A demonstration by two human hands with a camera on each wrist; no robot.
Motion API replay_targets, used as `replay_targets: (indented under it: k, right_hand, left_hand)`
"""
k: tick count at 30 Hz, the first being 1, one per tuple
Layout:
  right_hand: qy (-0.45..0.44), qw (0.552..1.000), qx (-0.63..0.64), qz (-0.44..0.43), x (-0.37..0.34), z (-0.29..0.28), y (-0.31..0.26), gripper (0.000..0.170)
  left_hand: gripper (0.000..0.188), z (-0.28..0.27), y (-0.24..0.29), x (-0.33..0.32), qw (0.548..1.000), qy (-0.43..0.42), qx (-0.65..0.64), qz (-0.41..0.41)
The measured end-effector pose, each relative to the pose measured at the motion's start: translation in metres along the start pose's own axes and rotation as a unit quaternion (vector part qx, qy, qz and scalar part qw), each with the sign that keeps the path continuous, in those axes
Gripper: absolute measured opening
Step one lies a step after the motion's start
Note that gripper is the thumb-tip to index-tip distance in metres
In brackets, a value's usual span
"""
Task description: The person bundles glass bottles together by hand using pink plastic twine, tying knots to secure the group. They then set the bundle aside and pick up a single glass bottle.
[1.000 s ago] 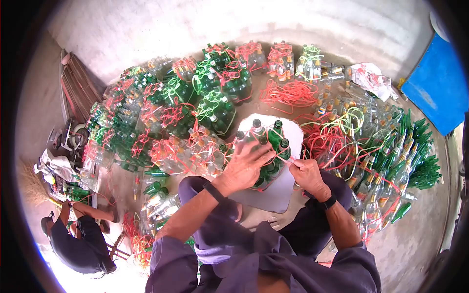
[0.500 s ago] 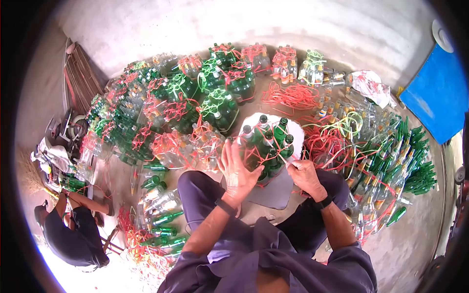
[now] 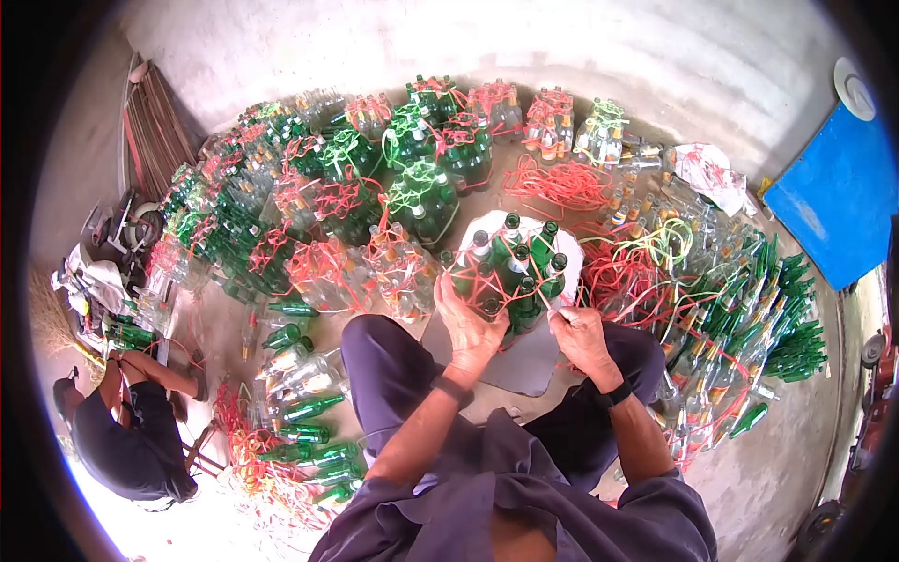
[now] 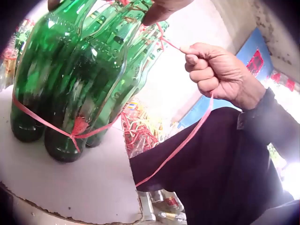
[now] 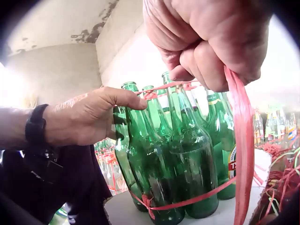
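Note:
A bundle of green glass bottles [image 3: 515, 272] stands upright on a white board [image 4: 70, 192] in front of the person. Red plastic twine [image 4: 98, 133] circles the bottles low down, with a knot on one side, and more runs among their necks. The left hand [image 3: 468, 328] holds the near left side of the bundle, its thumb across a bottle neck and its fingers round the outer side. With curled fingers the right hand [image 4: 218, 72] grips the twine, a stretch running straight from the necks to the fist. The loose end [image 5: 243, 154] hangs below that fist.
Tied bottle bundles [image 3: 328, 262] crowd the floor to the left and back. Tangled red twine [image 3: 632, 272] and loose bottles [image 3: 730, 328] lie to the right. More green bottles [image 3: 314, 436] lie at the lower left, near another seated person [image 3: 131, 440].
The left hand has moved from over the bottle tops down to the bundle's near left side and taken hold there. The right hand keeps gripping the twine at nearly the same spot.

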State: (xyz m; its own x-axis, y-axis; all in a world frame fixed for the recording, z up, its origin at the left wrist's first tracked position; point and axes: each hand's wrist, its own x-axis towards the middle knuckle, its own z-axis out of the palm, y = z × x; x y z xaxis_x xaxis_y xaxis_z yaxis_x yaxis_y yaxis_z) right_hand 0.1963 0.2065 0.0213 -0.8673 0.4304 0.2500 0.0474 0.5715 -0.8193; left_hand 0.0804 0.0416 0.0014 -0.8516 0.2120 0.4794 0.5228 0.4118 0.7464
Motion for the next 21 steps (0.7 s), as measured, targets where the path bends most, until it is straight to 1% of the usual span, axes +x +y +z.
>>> replay_targets:
  k: [1, 3, 4, 5, 6, 7, 8, 10, 11, 13, 14, 15, 17, 18, 19, 21]
  right_hand:
    - [0.009, 1.000, 0.014, 0.001, -0.001, 0.000, -0.007, 0.030]
    - [0.017, 0.999, 0.027, 0.004, -0.004, 0.003, -0.009, 0.031]
    - [0.022, 0.999, 0.021, -0.011, -0.006, 0.007, -0.005, 0.031]
    - [0.026, 0.999, 0.016, -0.027, -0.007, 0.011, -0.004, 0.032]
    - [0.025, 0.999, 0.046, -0.006, -0.007, 0.010, -0.016, 0.032]
    - [0.023, 0.999, 0.047, -0.005, -0.008, 0.010, -0.019, 0.032]
    - [0.022, 0.998, 0.057, 0.013, -0.010, 0.011, -0.021, 0.033]
    - [0.024, 0.997, 0.068, 0.034, -0.012, 0.012, -0.020, 0.034]
    - [0.025, 0.997, 0.066, 0.036, -0.013, 0.013, -0.019, 0.034]
    - [0.025, 0.997, 0.063, 0.039, -0.015, 0.015, -0.016, 0.035]
    - [0.027, 0.997, 0.064, 0.034, -0.015, 0.017, -0.012, 0.035]
    - [0.030, 0.997, 0.066, 0.029, -0.015, 0.019, -0.011, 0.035]
    - [0.030, 0.996, 0.070, 0.040, -0.018, 0.022, -0.011, 0.035]
    - [0.030, 0.996, 0.074, 0.048, -0.018, 0.023, -0.010, 0.035]
    - [0.032, 0.996, 0.074, 0.048, -0.017, 0.024, -0.007, 0.035]
    - [0.046, 0.995, 0.088, 0.028, -0.020, 0.029, 0.000, 0.034]
  left_hand:
    - [0.110, 0.000, -0.004, 0.004, 1.000, -0.001, -0.001, -0.001]
    - [0.111, -0.006, -0.017, 0.021, 0.997, -0.048, -0.053, 0.040]
    - [0.109, -0.013, -0.022, 0.033, 0.992, -0.091, -0.057, 0.063]
    - [0.111, -0.020, -0.027, 0.042, 0.984, -0.155, -0.085, 0.007]
    - [0.113, -0.023, -0.030, 0.054, 0.980, -0.182, -0.077, 0.007]
    - [0.115, -0.026, -0.031, 0.065, 0.975, -0.209, -0.069, 0.007]
    - [0.115, -0.028, -0.032, 0.072, 0.975, -0.210, -0.069, 0.007]
    - [0.119, -0.030, -0.034, 0.081, 0.964, -0.250, -0.084, -0.013]
    - [0.119, -0.029, -0.034, 0.080, 0.963, -0.254, -0.085, -0.013]
    - [0.111, -0.030, -0.029, 0.076, 0.973, -0.229, -0.022, -0.002]
    - [0.105, -0.030, -0.026, 0.071, 0.975, -0.223, -0.027, -0.008]
    - [0.105, -0.029, -0.022, 0.067, 0.974, -0.224, -0.027, -0.009]
    - [0.098, -0.024, -0.014, 0.057, 0.974, -0.178, 0.139, -0.007]
    - [0.090, -0.024, -0.008, 0.053, 0.982, -0.130, 0.129, 0.047]
    - [0.090, -0.025, 0.000, 0.050, 0.982, -0.130, 0.128, 0.049]
    - [0.096, -0.031, 0.018, 0.045, 0.961, -0.126, 0.214, 0.125]
